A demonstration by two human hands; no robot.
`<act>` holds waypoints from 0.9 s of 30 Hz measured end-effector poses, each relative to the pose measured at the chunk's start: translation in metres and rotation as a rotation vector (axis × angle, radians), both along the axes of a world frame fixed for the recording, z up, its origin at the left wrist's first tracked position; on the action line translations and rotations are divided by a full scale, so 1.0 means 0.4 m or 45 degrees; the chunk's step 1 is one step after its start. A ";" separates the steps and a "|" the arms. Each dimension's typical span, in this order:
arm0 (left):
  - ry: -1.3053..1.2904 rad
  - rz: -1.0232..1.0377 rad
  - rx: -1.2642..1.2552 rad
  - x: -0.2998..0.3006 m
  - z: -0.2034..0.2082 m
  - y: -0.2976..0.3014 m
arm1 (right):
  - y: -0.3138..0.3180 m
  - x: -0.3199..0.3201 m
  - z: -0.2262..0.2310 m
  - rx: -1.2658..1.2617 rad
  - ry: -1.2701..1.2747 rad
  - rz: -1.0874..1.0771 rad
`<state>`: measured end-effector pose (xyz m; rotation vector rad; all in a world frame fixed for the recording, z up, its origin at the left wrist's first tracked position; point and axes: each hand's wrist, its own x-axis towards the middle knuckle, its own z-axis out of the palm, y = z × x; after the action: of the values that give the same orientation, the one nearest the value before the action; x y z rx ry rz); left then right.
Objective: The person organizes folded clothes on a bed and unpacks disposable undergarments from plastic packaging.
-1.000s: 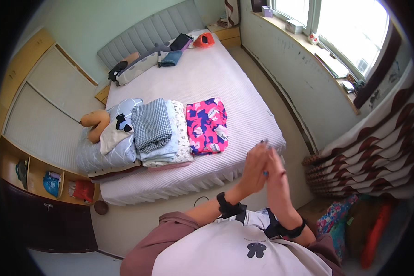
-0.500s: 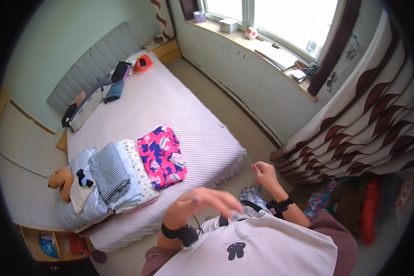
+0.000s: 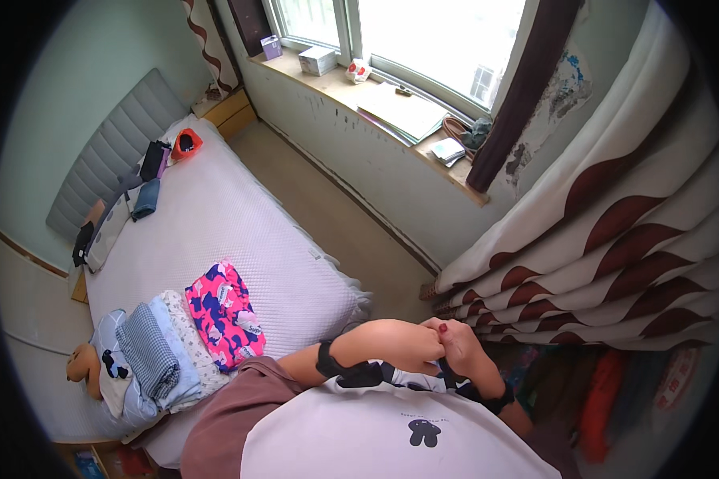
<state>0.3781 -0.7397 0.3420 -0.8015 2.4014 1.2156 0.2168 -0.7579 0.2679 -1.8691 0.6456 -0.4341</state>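
Observation:
My left hand [image 3: 407, 340] reaches across the front of my white shirt [image 3: 351, 435], its fingers curled. It meets my right hand [image 3: 465, 351], which is closed with a red-nailed thumb on top. Whatever lies between the fingers, if anything, is hidden. Black bands circle both wrists. Left of my arms, on the bed [image 3: 208, 211], lies a folded pink and navy patterned cloth [image 3: 225, 315]. Beside it are a folded white printed cloth [image 3: 192, 339], a light blue one [image 3: 170, 343] and a dark checked one [image 3: 146, 351].
A brown plush toy [image 3: 82, 366] sits at the pile's left end. Several folded clothes and an orange-red bag [image 3: 187, 144] lie by the headboard [image 3: 120, 132]. A patterned curtain [image 3: 583, 263] hangs at right. Boxes and papers stand on the windowsill [image 3: 339, 94].
My hands, apart before, have come together at the right. My view has turned to the right, so the bed and clothes appear farther left.

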 end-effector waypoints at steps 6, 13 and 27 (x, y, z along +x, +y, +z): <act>1.284 0.987 -1.145 0.087 -0.012 -0.123 | -0.152 0.021 -0.083 0.791 -0.366 -0.292; 0.602 1.164 -1.524 0.358 -0.260 -0.322 | -0.361 0.393 0.068 1.731 -0.819 -0.201; 0.685 2.825 -0.714 1.115 -0.445 -0.432 | -0.918 1.228 -0.003 1.271 -0.932 0.664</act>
<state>0.8239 -0.9124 0.1638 -4.0580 1.0731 0.9386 0.7082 -1.1250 0.2669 -0.7652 -0.1502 -0.3189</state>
